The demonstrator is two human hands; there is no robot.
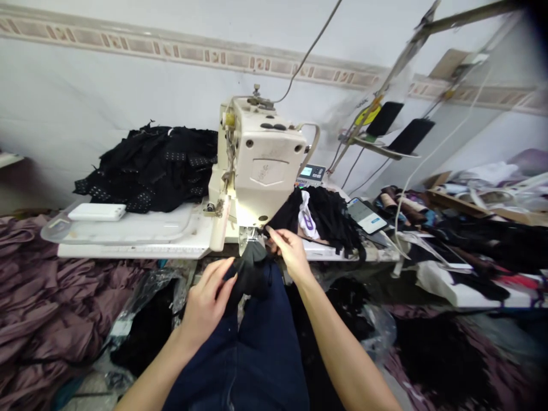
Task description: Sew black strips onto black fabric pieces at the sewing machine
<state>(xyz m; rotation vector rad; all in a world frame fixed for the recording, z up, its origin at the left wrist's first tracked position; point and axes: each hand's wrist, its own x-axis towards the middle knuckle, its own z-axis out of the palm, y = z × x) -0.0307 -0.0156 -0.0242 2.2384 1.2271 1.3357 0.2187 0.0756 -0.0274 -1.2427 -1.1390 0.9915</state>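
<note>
My left hand [205, 302] grips a piece of black fabric [250, 273] just in front of a cream industrial sewing machine [257, 154], above my dark blue trousers [252, 365]. My right hand [291, 254] pinches the same fabric's upper edge near the machine's presser foot [247, 240]. The fabric runs up toward the needle area, and the lit foot is partly hidden by the cloth.
Beside the machine lie a heap of black hook-and-eye strips [149, 165], a white power bank [96, 212] and a black bundle [329, 220]. A phone [366, 216] rests at right by cluttered spools and cloth [428, 217]. Mauve fabric [55, 302] is piled at left.
</note>
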